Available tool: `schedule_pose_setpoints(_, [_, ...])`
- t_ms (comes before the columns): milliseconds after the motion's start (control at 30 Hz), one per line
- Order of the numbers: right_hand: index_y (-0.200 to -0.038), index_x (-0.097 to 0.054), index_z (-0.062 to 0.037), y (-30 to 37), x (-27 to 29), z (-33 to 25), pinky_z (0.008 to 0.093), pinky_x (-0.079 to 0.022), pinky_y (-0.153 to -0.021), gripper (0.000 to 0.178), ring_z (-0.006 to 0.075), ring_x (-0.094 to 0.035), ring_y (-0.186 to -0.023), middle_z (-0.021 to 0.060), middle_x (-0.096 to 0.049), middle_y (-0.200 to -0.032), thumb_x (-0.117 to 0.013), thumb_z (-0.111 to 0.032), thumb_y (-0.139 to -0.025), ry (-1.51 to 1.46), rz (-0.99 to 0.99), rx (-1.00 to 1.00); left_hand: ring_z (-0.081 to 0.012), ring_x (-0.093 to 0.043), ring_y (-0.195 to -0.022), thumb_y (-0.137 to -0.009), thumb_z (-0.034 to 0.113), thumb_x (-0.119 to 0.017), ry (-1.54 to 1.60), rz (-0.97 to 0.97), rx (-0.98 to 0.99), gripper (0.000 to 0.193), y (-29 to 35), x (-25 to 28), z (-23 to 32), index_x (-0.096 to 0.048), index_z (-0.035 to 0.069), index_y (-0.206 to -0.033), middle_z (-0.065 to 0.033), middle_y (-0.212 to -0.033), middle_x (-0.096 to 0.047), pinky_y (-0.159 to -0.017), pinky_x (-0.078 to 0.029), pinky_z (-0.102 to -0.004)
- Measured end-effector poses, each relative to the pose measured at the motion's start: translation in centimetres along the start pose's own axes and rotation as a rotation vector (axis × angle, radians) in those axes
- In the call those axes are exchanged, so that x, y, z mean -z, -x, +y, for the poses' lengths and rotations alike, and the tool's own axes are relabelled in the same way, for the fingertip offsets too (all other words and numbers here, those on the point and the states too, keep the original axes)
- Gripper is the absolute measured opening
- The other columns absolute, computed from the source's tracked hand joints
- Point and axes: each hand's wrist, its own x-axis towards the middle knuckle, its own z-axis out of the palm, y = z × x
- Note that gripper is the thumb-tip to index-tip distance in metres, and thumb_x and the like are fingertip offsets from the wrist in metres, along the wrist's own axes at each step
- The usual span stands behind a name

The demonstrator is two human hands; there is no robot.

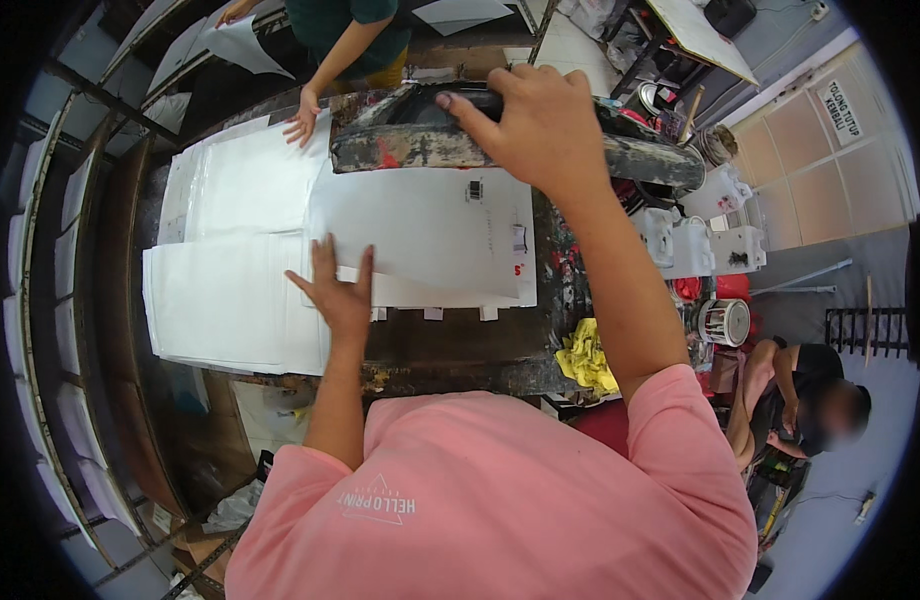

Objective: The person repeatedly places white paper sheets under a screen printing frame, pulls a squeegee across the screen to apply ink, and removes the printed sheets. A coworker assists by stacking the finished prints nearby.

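My left hand lies with fingers spread at the near left corner of a white sheet. That sheet carries a small dark code mark and sits on another white sheet with small red and purple print. Above them is a paint-stained screen-printing frame, its near side along the sheet's far edge. My right hand grips this frame, thumb on the left and fingers bent over the top; the fingertips are partly hidden. Stacks of white sheets lie left of my left hand.
Across the table, a co-worker's hand reaches the far stack. A crumpled yellow cloth lies at the table's right. Beyond it stand white jugs and a paint can. Racks of sheets line the left; another person sits right.
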Motion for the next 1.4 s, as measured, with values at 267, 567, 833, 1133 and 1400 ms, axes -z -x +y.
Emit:
schedule_pose_setpoints(267, [-0.095, -0.082, -0.0042, 1.6, 0.0, -0.2, 0.0491, -0.042, -0.095, 0.071, 0.0285, -0.068, -0.094, 0.0116, -0.073, -0.091, -0.059, -0.071, -0.097, 0.027, -0.040, 0.007, -0.0401, -0.034, -0.158, -0.099, 0.043, -0.076, -0.494, 0.243, 0.350, 0.072, -3.4, 1.0, -11.5, -0.053, 0.006, -0.157, -0.0227, -0.169, -0.040, -0.129, -0.013, -0.0667])
schedule_pose_setpoints(567, [-0.095, -0.082, -0.0030, -0.2, 0.6, 0.1, 0.0465, -0.042, -0.088, 0.068, 0.0291, -0.068, -0.091, 0.0132, -0.074, -0.090, -0.063, -0.068, -0.095, 0.013, -0.041, 0.020, -0.0400, -0.017, -0.165, -0.110, 0.046, -0.051, -0.013, -0.587, -0.472, 0.068, 10.8, -12.6, 2.7, -0.039, 0.012, -0.167, -0.0191, -0.176, -0.027, -0.130, -0.005, -0.0685])
schedule_pose_setpoints(833, [-0.100, -0.082, -0.0025, -0.6, 0.4, 0.5, 0.0467, -0.043, -0.090, 0.070, 0.0294, -0.070, -0.091, 0.0132, -0.076, -0.091, -0.063, -0.069, -0.094, -0.040, -0.037, -0.017, -0.0425, -0.015, -0.165, -0.111, 0.051, -0.041, -0.056, -0.645, -0.450, 0.071, 11.0, -12.6, 2.6, -0.035, 0.010, -0.168, -0.0215, -0.177, -0.023, -0.129, -0.002, -0.0689])
schedule_pose_setpoints(1133, [-0.102, -0.081, -0.0030, 0.1, 0.4, -0.4, 0.0472, -0.044, -0.090, 0.073, 0.0304, -0.070, -0.095, 0.0155, -0.075, -0.091, -0.059, -0.073, -0.096, -0.013, -0.044, 0.001, -0.0449, -0.022, -0.163, -0.112, 0.049, -0.042, -0.083, -0.553, -0.462, 0.069, 10.6, -12.4, 2.5, -0.035, 0.009, -0.168, -0.0217, -0.176, -0.027, -0.129, -0.009, -0.0674])
schedule_pose_setpoints(1400, [-0.129, -0.066, -0.0048, 13.1, -3.1, -1.8, 0.0499, -0.044, -0.092, 0.056, 0.0328, -0.059, -0.112, 0.0159, -0.065, -0.119, -0.071, -0.048, -0.093, -0.044, -0.375, 0.003, -0.0443, -0.037, -0.156, -0.098, 0.077, -0.055, 1.832, -0.445, 0.950, 0.123, 3.1, 4.0, 7.0, 0.010, 0.001, -0.169, -0.0343, -0.170, -0.028, -0.124, -0.039, -0.0547])
